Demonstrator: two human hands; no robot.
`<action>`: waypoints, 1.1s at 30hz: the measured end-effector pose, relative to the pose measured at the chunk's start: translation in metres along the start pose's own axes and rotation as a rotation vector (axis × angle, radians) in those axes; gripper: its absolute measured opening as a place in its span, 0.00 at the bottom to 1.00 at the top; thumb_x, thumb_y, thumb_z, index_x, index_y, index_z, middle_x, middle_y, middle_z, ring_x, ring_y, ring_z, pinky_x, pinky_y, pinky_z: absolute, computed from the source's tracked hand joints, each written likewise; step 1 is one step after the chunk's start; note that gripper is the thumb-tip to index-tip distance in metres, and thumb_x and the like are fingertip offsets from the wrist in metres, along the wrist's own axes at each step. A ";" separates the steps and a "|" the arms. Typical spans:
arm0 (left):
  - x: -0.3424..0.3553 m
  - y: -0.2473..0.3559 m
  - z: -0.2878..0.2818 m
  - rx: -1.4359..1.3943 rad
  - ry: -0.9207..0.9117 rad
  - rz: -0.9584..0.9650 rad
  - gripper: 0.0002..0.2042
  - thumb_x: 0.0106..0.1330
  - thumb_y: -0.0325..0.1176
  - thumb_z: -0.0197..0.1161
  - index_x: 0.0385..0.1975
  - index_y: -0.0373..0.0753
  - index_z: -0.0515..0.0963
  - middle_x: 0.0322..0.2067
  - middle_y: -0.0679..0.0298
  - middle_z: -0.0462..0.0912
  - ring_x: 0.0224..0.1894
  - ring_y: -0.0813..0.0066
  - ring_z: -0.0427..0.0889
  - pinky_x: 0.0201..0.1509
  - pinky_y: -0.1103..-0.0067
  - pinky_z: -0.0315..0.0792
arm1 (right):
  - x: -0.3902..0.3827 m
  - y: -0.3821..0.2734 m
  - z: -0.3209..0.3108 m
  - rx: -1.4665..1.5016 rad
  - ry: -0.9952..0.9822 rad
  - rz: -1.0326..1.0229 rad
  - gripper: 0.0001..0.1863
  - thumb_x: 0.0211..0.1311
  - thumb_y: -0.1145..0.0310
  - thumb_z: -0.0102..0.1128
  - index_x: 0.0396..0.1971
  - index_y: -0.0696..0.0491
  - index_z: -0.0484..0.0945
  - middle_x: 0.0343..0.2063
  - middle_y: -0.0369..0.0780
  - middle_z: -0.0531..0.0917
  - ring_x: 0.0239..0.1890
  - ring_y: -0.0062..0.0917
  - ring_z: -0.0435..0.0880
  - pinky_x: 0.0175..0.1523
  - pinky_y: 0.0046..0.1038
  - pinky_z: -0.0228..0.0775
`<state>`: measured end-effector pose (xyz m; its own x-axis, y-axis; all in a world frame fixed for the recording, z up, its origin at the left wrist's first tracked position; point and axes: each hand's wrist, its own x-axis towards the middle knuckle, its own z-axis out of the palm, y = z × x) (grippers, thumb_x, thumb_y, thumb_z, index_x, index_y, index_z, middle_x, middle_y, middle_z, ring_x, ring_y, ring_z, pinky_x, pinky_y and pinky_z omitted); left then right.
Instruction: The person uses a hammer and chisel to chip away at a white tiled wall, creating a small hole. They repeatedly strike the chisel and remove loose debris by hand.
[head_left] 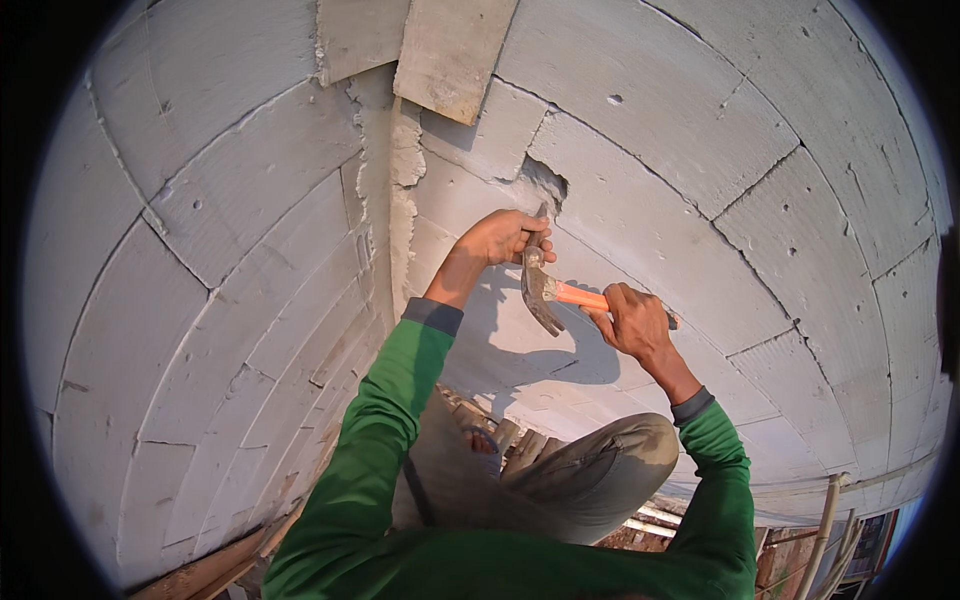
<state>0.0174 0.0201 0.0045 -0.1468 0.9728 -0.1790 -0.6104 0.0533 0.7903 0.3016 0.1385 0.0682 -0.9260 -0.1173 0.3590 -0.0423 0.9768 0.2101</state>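
The right hand (632, 322) is closed around the orange handle of a claw hammer (545, 290), gripping it about midway along. The hammer lies roughly level, its metal head to the left and its curved claw hanging down below the left hand. The left hand (505, 237) is curled shut around a thin metal chisel (541, 215), of which only a short dark tip shows above the fingers, pointing up toward the wall. The hammer head sits just beside the left hand's fingers, touching or almost touching the lower end of the chisel; which of the two cannot be told.

Just above the chisel tip there is a rough chipped hole (545, 182) in the wall (700, 200), at the corner of a joint between pale grey blocks. The wall fills nearly the whole view, built of large light blocks with thin joints. To the left of the hands a vertical seam of rough mortar (405, 180) runs down the wall, and at the far top a flat wooden board (455, 50) leans across it.

Both arms wear green sleeves (385, 420) with grey cuffs. Below them the person's bent knee in grey-brown trousers (590, 470) comes close to the wall. Between knee and wall lie pieces of broken rubble (490, 425). At the near right, bamboo poles (830, 530) stand beside the wall.
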 end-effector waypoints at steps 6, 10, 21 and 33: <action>-0.001 0.001 0.000 0.009 0.010 -0.032 0.12 0.76 0.39 0.61 0.43 0.35 0.73 0.33 0.59 0.84 0.40 0.59 0.91 0.42 0.69 0.87 | 0.009 -0.025 -0.024 0.088 0.195 -0.699 0.25 0.62 0.50 0.67 0.20 0.52 0.66 0.18 0.37 0.69 0.18 0.29 0.73 0.22 0.29 0.67; 0.007 0.000 0.002 0.038 -0.015 -0.046 0.11 0.77 0.40 0.59 0.39 0.39 0.74 0.31 0.61 0.84 0.43 0.59 0.90 0.47 0.65 0.84 | -0.001 0.011 0.012 -0.082 -0.039 0.046 0.25 0.61 0.49 0.68 0.20 0.53 0.67 0.17 0.38 0.68 0.18 0.29 0.73 0.22 0.29 0.67; 0.006 0.008 0.002 0.006 -0.024 0.018 0.12 0.77 0.42 0.58 0.36 0.41 0.76 0.29 0.62 0.85 0.47 0.61 0.89 0.50 0.65 0.81 | -0.002 0.012 0.005 -0.009 -0.016 -0.065 0.26 0.57 0.47 0.69 0.22 0.53 0.67 0.17 0.40 0.70 0.16 0.33 0.72 0.20 0.33 0.64; 0.013 -0.006 -0.007 0.026 -0.048 -0.026 0.10 0.78 0.40 0.58 0.40 0.40 0.76 0.31 0.60 0.87 0.48 0.62 0.89 0.49 0.68 0.83 | 0.002 0.004 0.008 0.032 -0.009 -0.009 0.28 0.58 0.44 0.69 0.24 0.54 0.67 0.18 0.40 0.72 0.17 0.34 0.75 0.21 0.33 0.67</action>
<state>0.0135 0.0305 -0.0063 -0.0937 0.9807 -0.1717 -0.5929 0.0836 0.8010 0.2966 0.1436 0.0620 -0.9287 -0.1247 0.3492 -0.0623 0.9809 0.1845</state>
